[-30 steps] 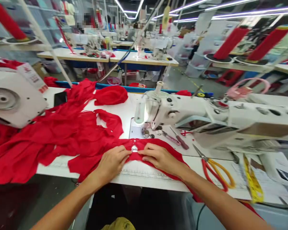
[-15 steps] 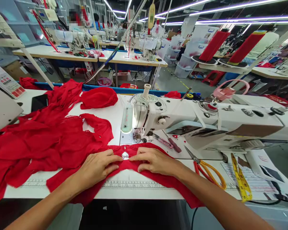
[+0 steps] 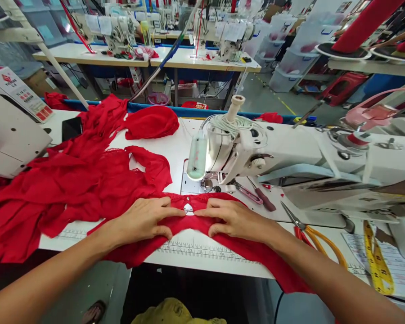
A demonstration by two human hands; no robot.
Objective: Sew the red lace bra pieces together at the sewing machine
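Left hand (image 3: 145,221) and right hand (image 3: 235,220) level, backs up, near each other, not touching. Left index finger (image 3: 172,212) and right index finger (image 3: 206,212) extended, tips facing across a narrow gap. Left thumb (image 3: 164,231) and right thumb (image 3: 218,229) bodyward of them. Other fingers partly hidden; grip unclear. Left forearm (image 3: 64,265) and right forearm (image 3: 324,274) bare, splaying outward behind the hands.

The red cloth (image 3: 178,225) lies spread flat along the front of the table (image 3: 202,249), its lower edge arching up in the middle and its right part drooping over the table's edge. Its upper edge looks lacy, with a small pointed gap (image 3: 189,209) at the centre, fingertips of the left hand (image 3: 148,219) and right hand (image 3: 231,220) pressing the cloth on either side.
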